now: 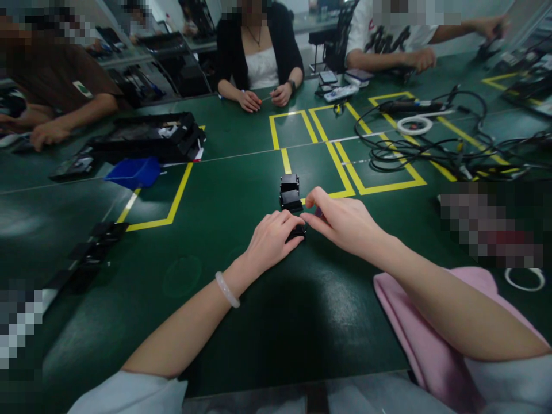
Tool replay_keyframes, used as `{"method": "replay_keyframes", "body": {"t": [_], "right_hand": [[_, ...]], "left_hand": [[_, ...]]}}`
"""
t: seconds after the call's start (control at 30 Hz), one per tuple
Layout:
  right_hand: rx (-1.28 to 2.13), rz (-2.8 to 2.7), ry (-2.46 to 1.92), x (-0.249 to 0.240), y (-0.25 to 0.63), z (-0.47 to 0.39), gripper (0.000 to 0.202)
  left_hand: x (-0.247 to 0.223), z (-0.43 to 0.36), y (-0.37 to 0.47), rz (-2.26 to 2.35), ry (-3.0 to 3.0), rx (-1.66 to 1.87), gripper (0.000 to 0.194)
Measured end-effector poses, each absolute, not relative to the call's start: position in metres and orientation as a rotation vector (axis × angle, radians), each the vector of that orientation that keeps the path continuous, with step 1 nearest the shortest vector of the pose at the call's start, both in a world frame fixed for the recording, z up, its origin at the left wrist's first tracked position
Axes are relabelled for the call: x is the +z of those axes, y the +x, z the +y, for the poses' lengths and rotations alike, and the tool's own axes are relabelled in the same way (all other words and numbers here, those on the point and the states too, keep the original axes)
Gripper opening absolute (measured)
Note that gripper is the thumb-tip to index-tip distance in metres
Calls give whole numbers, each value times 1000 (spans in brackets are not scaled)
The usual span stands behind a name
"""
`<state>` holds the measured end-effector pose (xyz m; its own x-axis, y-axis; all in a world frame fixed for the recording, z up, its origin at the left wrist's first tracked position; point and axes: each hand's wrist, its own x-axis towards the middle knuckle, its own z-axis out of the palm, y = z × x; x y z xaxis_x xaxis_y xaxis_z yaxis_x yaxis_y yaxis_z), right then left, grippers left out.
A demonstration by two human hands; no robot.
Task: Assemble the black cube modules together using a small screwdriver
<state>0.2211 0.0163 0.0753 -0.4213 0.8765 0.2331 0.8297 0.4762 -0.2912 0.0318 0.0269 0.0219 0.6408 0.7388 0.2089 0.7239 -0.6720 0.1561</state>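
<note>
On the green table, my left hand (272, 237) has its thumb and fingers closed around the sides of a small black block (297, 232), partly covered by the fingers. My right hand (342, 221) is just to the right, thumb and index finger pinched close to that block. Whatever sits between those fingertips is too small to make out. Directly beyond my hands, two more black blocks (290, 199) stand in a line, with small bright metal bits at their sides.
More black blocks (97, 244) lie in a row at left. Black trays (146, 138) and a blue scoop-like container (134, 172) are further back. Tangled black cables (401, 152) spread at right. Pink cloth (399, 305) lies under my right forearm. Several people sit opposite.
</note>
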Motion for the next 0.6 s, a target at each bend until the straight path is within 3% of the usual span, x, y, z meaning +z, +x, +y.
{"method": "replay_keyframes", "body": {"t": [0.23,0.6], "right_hand": [[187,-2385,-1438,76,221,15,22],[185,-2355,-1387,78,224,16,20]], "left_hand": [[32,32,49,1227,2909,156,13],[34,36,59,1242,2914,-37,25]]}}
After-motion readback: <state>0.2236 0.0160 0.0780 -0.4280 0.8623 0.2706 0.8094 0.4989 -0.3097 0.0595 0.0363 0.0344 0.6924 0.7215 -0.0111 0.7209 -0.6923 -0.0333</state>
